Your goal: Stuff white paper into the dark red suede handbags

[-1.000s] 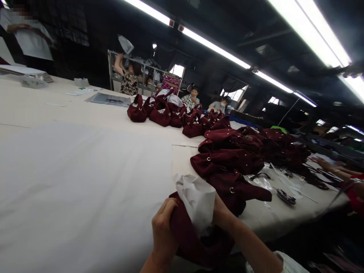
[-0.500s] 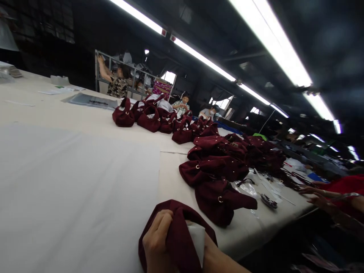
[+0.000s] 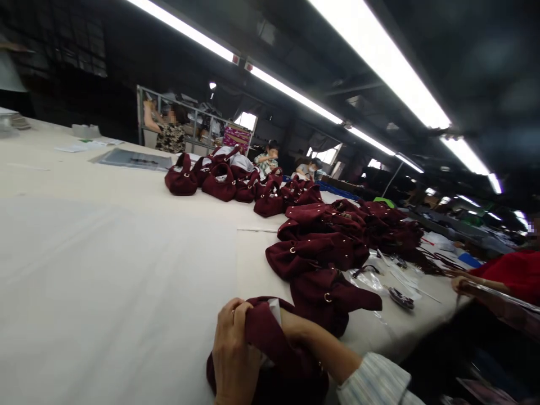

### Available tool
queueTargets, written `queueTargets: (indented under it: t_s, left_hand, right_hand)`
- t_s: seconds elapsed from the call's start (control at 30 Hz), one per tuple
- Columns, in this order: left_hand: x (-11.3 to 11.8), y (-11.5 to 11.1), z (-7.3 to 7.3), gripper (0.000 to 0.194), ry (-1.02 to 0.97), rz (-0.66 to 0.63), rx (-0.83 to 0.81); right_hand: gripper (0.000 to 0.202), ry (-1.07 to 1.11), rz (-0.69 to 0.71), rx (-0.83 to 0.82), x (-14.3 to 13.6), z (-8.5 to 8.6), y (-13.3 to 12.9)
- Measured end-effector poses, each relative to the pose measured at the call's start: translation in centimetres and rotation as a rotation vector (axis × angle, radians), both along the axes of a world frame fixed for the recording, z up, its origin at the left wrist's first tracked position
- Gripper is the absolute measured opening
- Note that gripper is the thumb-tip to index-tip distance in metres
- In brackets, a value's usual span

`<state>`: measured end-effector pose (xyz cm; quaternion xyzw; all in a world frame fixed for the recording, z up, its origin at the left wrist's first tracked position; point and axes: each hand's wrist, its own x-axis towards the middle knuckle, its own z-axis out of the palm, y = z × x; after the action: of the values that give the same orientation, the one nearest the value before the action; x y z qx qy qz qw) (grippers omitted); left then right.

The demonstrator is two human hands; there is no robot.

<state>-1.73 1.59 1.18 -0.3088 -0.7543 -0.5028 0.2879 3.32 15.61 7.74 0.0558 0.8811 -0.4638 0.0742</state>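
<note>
A dark red handbag [image 3: 295, 371] stands on the table close in front of me, at the bottom of the view. My left hand [image 3: 236, 349] grips its upper edge by the strap, fingers folded over the fabric. My right hand [image 3: 291, 326] reaches into the bag's opening from the right; the wrist shows but its fingers are hidden inside. A bit of white filling [image 3: 274, 309] shows at the opening beside the wrist. Just beyond lies another dark red bag [image 3: 324, 298] with a gold ring.
Several finished-looking red bags [image 3: 219, 183] stand farther back, and a heap of flatter ones [image 3: 333, 225] runs rightward. White sheeting [image 3: 105, 292] covers the table's left. A co-worker in a red sleeve [image 3: 510, 275] handles something at the right edge. Plastic scraps [image 3: 367, 278] lie near the heap.
My right forearm has swung upward, bringing the striped sleeve into view. The bag has tilted a little, and my left hand stays on its edge. The co-worker's hands at right have shifted.
</note>
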Motion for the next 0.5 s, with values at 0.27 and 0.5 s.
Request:
queueTargets:
  t_s: [0.27, 0.5]
  left_hand:
    - [2.6, -0.7, 1.3, 0.012, -0.274, -0.132, -0.319]
    - [3.9, 0.6, 1.2, 0.014, -0.201, -0.167, -0.316]
  right_hand:
    - [0.055, -0.119, -0.192, 0.094, 6.9, 1.2, -2.4]
    - [0.016, 0.130, -0.149, 0.409, 9.4, -2.2, -2.4]
